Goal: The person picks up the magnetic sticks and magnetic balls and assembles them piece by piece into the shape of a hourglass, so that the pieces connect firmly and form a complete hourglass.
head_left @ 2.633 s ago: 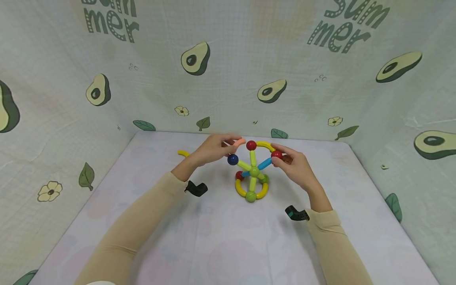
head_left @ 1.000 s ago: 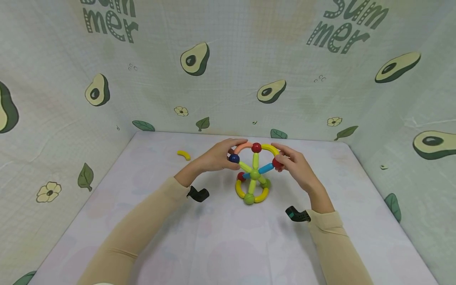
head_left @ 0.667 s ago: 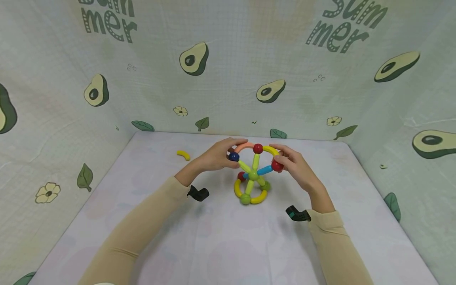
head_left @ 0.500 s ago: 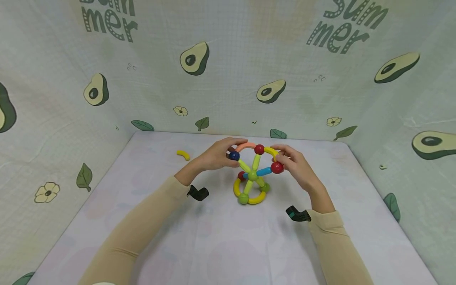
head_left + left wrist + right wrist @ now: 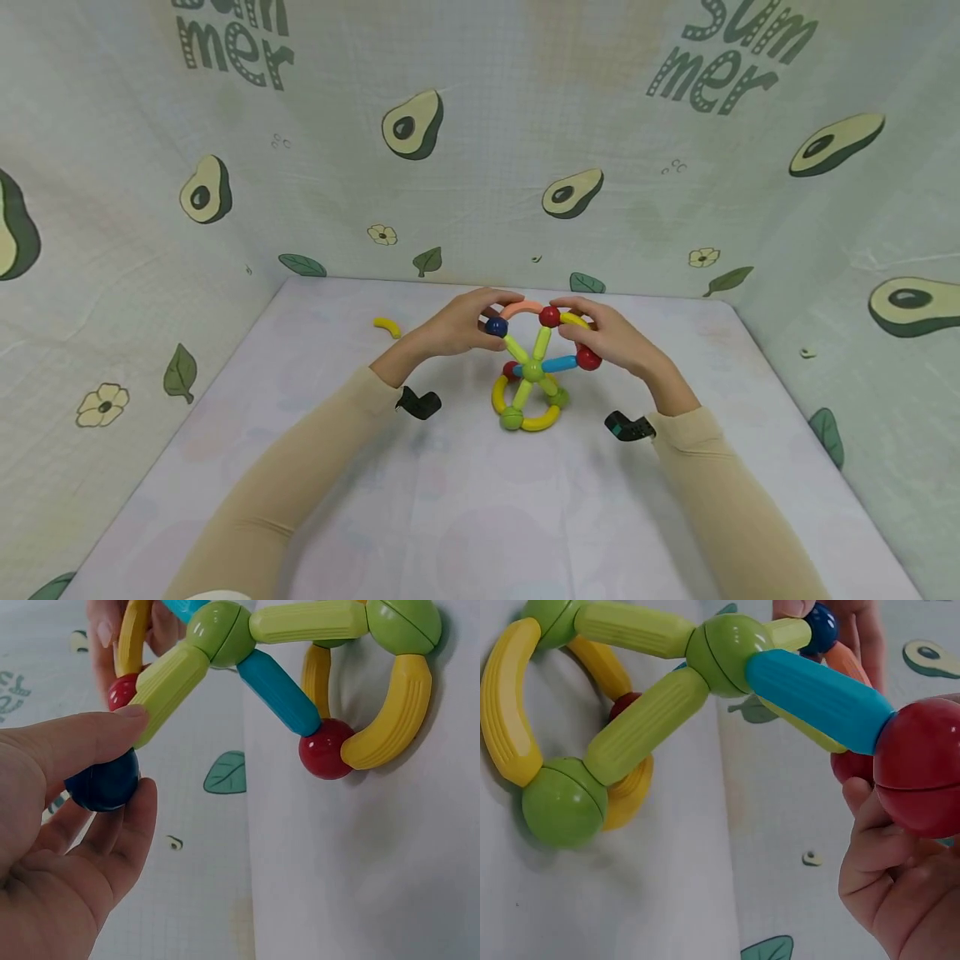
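Observation:
A ball-and-stick building toy stands on the table, its green hub ball [image 5: 532,371] joining lime and blue sticks above a ring of yellow curved sticks [image 5: 542,420]. My left hand [image 5: 459,325] grips the dark blue ball [image 5: 105,784] at the toy's upper left, thumb over the lime stick's end. From that ball a peach curved stick [image 5: 522,307] arches to the top red ball [image 5: 550,317]. My right hand [image 5: 611,335] holds the yellow curved stick [image 5: 575,320] between the top red ball and the right red ball [image 5: 922,765], which sits in front of its fingers in the right wrist view.
One loose yellow curved stick [image 5: 387,326] lies on the table [image 5: 480,517] left of the toy, behind my left forearm. Patterned cloth walls [image 5: 480,242] rise at the back and both sides.
The peach curved stick, earlier in my left hand, now bridges the blue and top red balls. The toy has turned slightly. My right hand has shifted left from the right red ball along the yellow stick.

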### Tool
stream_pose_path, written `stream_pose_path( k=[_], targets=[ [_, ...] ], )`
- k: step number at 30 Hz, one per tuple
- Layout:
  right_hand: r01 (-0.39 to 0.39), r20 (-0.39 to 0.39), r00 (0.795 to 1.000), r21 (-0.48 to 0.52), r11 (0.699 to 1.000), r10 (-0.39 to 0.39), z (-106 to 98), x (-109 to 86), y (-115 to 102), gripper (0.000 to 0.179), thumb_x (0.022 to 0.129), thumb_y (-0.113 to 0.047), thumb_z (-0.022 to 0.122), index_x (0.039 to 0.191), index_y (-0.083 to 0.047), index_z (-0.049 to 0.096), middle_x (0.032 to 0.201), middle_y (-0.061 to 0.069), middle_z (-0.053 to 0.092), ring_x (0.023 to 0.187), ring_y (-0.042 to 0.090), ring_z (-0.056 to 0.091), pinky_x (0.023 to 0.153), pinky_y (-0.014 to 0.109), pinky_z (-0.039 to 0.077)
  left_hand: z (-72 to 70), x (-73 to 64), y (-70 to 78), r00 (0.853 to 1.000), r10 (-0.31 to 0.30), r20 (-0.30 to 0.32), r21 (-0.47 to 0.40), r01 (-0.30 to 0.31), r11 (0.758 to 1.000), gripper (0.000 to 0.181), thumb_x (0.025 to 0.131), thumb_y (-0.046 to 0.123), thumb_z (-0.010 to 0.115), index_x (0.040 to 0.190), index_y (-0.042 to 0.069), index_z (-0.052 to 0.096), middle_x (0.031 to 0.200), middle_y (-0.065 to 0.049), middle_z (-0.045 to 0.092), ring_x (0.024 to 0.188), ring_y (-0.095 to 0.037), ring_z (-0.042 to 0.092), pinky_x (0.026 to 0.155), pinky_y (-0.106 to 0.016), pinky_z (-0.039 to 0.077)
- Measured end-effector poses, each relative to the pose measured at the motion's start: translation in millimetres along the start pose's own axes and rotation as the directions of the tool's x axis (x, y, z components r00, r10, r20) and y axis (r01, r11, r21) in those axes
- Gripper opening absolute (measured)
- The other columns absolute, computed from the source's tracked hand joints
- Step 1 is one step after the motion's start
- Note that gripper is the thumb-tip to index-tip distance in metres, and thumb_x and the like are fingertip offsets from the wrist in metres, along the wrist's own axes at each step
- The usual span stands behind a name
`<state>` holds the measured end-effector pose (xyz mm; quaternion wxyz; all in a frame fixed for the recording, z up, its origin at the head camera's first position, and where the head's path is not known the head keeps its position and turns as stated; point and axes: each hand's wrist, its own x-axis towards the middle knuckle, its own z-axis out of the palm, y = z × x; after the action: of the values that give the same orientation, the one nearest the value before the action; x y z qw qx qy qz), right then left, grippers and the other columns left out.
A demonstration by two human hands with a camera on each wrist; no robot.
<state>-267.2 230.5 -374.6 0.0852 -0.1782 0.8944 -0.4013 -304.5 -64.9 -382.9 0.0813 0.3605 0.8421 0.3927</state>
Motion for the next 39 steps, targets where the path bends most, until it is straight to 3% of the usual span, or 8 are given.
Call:
stream_pose_path(
  k=[4,10,20,30,39],
  targets=[
    [0.007,0.032,0.999,-0.079,0.997,-0.004,-6,8.5,-2,0.054,0.105,-0.037,0.063,0.155,-0.019,0.053,0.156,0.02,0.05,0.129,0.045,0.057,0.099,0.058,0.057,0.3,1.0,-0.6,1.0,0.003,0.003,0.009,-0.003,1.0,0.072,0.094,0.01,0.082,0.157,0.021,0.051,0.155,-0.002,0.051,0.129,-0.025,0.063,0.098,-0.033,0.059],
    [0.01,0.082,0.997,-0.09,0.996,-0.003,-12,14.9,-10,0.052,0.104,-0.034,0.065,0.151,-0.015,0.057,0.145,0.021,0.058,0.099,0.033,0.069,0.08,0.041,0.062,0.7,2.0,-0.4,1.0,-0.007,0.009,0.017,0.007,1.0,0.073,0.093,0.01,0.083,0.158,0.022,0.051,0.153,0.0,0.053,0.127,-0.023,0.063,0.095,-0.032,0.06],
    [0.027,0.11,0.994,-0.071,0.997,-0.019,-17,20.7,-18,0.047,0.105,-0.037,0.067,0.148,-0.017,0.06,0.136,0.016,0.062,0.054,0.025,0.051,0.053,0.031,0.05,-0.3,3.6,-0.5,1.0,-0.01,0.006,0.01,0.01,1.0,0.071,0.092,0.012,0.085,0.155,0.022,0.054,0.149,0.004,0.058,0.127,-0.02,0.063,0.098,-0.032,0.059],
    [0.029,0.121,0.992,-0.058,0.998,-0.021,-19,21.5,-22,0.047,0.104,-0.038,0.068,0.146,-0.019,0.061,0.132,0.016,0.063,0.05,0.022,0.047,0.049,0.032,0.047,-2.4,3.9,-0.6,1.0,0.004,0.005,0.033,-0.004,0.999,0.069,0.093,0.013,0.085,0.155,0.019,0.055,0.146,0.002,0.061,0.125,-0.021,0.065,0.099,-0.031,0.059],
    [0.058,0.129,0.99,-0.052,0.997,-0.051,-18,20.4,-21,0.048,0.102,-0.025,0.071,0.149,-0.022,0.061,0.128,0.013,0.067,0.05,0.019,0.047,0.049,0.033,0.047,-3.1,3.5,2.0,1.0,0.003,0.019,0.008,-0.003,1.0,0.071,0.092,0.011,0.085,0.156,0.016,0.055,0.141,0.0,0.063,0.12,-0.019,0.066,0.096,-0.026,0.059]
  ],
)
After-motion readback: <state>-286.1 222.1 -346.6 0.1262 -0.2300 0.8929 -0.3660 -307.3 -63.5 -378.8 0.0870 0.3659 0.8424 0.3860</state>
